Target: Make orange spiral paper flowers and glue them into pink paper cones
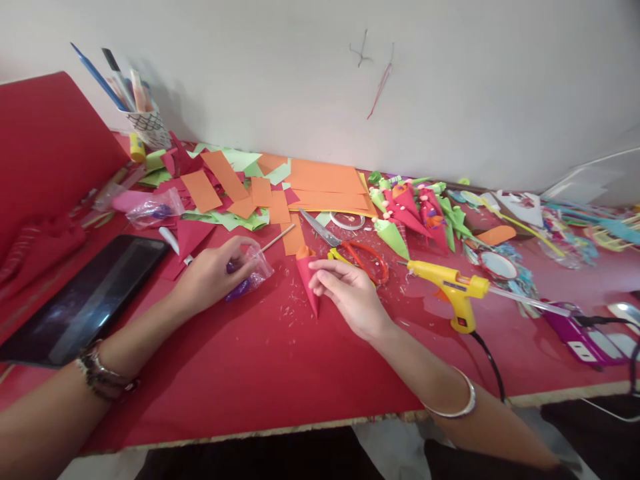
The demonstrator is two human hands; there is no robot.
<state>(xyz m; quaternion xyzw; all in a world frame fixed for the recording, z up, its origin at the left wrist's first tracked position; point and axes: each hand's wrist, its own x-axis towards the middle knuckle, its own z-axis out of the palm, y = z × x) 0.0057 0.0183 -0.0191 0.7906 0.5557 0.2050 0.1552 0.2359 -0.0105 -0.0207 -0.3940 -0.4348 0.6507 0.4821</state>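
My left hand (216,272) is closed at the small clear plastic bag (257,269), which has purple pieces inside, at the left of centre. A thin wooden stick (279,237) shows beyond its fingertips. At the centre my right hand (353,293) pinches the side of a small red paper cone (306,280) between thumb and fingers. The cone points down toward the table and has an orange piece in its mouth. Just behind the right hand lie scissors (367,260) with red and yellow handles.
A yellow glue gun (457,287) lies at the right, its cable running off the front edge. Finished red and green cones (410,210) are heaped behind. Orange card (327,183) and scraps lie at the back. A black phone (95,293) and a pen cup (150,127) are left.
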